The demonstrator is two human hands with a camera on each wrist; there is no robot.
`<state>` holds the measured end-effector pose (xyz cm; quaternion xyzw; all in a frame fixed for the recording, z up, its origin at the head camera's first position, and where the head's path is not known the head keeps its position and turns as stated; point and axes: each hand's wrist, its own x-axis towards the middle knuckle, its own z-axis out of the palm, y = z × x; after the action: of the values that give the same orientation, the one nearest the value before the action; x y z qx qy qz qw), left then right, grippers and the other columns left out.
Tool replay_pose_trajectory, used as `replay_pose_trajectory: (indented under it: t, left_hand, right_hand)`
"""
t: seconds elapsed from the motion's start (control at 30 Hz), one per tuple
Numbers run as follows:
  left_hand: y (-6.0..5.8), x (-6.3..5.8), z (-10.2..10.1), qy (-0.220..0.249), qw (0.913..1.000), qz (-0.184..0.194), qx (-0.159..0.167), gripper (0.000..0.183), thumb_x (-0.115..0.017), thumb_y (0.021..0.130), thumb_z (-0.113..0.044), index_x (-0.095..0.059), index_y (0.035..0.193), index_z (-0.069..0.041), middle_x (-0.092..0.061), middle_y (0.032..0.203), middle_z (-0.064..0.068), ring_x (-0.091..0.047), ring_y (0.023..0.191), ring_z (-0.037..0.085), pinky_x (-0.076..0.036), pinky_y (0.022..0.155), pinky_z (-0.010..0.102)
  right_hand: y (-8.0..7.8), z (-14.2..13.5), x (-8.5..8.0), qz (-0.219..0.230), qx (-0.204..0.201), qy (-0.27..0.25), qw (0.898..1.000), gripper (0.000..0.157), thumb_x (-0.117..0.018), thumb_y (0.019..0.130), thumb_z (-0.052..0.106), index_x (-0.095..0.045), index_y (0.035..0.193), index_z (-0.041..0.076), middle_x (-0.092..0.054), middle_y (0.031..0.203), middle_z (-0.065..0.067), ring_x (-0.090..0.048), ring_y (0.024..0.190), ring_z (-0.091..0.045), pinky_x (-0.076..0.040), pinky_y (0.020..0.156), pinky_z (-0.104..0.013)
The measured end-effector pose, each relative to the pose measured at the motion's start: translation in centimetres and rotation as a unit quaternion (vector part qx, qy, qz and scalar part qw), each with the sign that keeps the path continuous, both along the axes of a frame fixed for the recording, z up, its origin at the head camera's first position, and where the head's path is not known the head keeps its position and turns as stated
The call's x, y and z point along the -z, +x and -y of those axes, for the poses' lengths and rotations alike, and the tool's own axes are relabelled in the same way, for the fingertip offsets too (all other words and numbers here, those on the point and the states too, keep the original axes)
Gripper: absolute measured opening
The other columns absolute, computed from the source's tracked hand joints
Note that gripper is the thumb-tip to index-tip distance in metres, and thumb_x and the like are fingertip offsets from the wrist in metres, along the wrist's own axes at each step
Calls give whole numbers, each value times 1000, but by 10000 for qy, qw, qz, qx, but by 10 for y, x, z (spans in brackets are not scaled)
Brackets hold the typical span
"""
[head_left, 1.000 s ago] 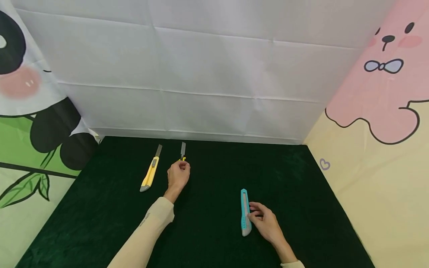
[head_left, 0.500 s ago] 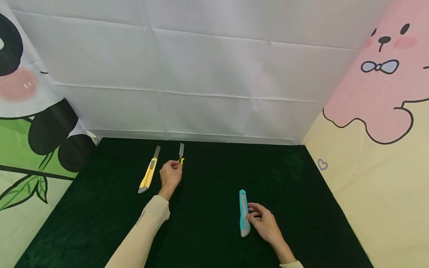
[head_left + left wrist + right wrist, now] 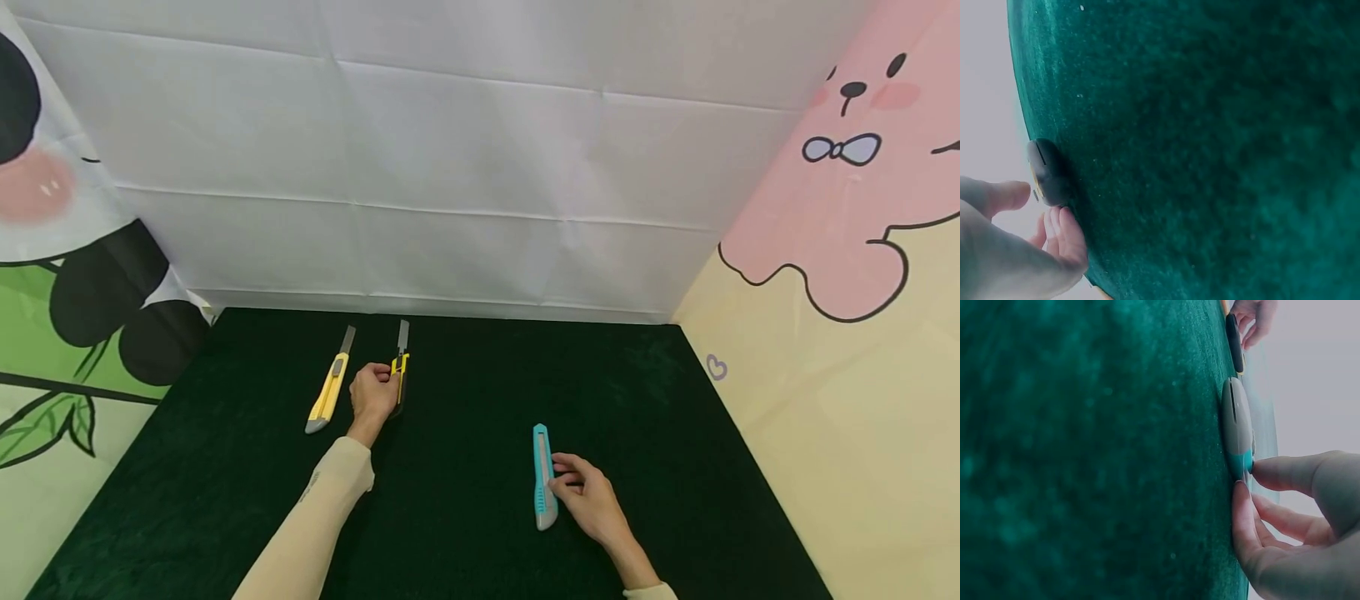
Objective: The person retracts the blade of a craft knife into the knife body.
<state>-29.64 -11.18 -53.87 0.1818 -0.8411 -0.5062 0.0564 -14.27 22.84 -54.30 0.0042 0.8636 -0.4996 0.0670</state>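
Near the back of the table lies a yellow-and-black utility knife point(image 3: 401, 367), its blade out and pointing to the far edge. My left hand point(image 3: 374, 395) is right at its left side, fingertips close to the handle and thumb apart from it in the left wrist view. A teal utility knife point(image 3: 542, 475) with a grey end cap lies nearer the front; no blade shows past its tip. Beside it, my right hand point(image 3: 592, 500) touches its right edge with thumb and fingertips, with no finger on its far side. The right wrist view shows its grey butt point(image 3: 1237, 415).
A pale-yellow utility knife point(image 3: 327, 392) with a grey end lies left of my left hand, its blade out too. Dark green cloth point(image 3: 465, 417) covers the table. A white curtain point(image 3: 450, 167) hangs behind, and printed cartoon cloths stand at both sides.
My left hand has come away leftward from the yellow-and-black knife, uncovering its handle. That knife stays on the table. My right hand stays at the teal knife. The head view has shifted slightly.
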Motion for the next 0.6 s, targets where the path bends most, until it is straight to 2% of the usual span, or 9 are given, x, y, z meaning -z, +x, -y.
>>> replay_pose_trajectory:
  t: [0.23, 0.6]
  left_hand:
    - [-1, 2, 4, 72, 9996, 203, 187, 34, -59, 94, -18, -52, 121, 2, -56, 114, 22, -54, 101, 33, -48, 88, 45]
    - [-3, 1, 8, 79, 9982, 390, 439, 36, -59, 94, -19, -55, 121, 4, -58, 113, 22, -57, 99, 30, -50, 87, 42]
  right_hand:
    - [-2, 1, 3, -27, -32, 1, 10000, 42, -64, 88, 14, -54, 128, 9, -59, 117, -8, -58, 99, -19, -49, 78, -23]
    - [-3, 1, 6, -74, -68, 29, 9999, 41, -64, 88, 13, -53, 128, 8, -58, 117, -8, -57, 99, -19, -49, 78, -24]
